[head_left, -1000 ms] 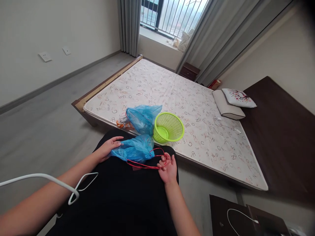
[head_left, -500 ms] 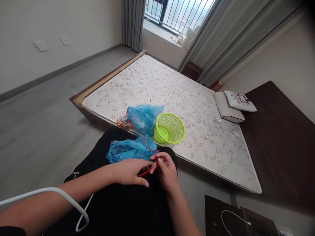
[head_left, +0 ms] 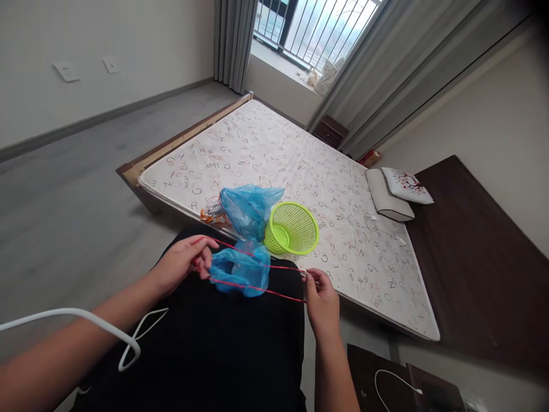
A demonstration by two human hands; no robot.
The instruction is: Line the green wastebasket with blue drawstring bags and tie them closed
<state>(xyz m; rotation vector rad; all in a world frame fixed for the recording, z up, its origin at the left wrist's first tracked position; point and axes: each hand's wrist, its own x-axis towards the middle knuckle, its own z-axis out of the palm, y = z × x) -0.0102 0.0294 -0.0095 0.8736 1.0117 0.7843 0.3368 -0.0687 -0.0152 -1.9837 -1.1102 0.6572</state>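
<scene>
A thin red cord [head_left: 278, 294] runs in two taut strands between my left hand [head_left: 182, 264] and my right hand [head_left: 322, 303], and both hands pinch it. The strands pass above a crumpled blue plastic bag [head_left: 242, 273] lying on my black-clad lap [head_left: 193, 355]. Beyond it, a second blue plastic bag [head_left: 249, 212] rests on the mattress edge beside a lime-green mesh basket [head_left: 292, 229]. An orange-patterned plastic packet [head_left: 213, 215] is partly hidden behind that bag. A white cable [head_left: 86, 315] loops over my left forearm.
The letter-printed mattress [head_left: 274, 154] lies on a low wooden frame, with pillows [head_left: 405, 186] at its far right and a dark board [head_left: 484, 257] beyond. Grey floor surrounds the bed. A dark low table [head_left: 377, 377] with a white cable stands at bottom right.
My hands have moved apart from close together, stretching the red cord into two taut strands. The blue bag on my lap now looks more bunched.
</scene>
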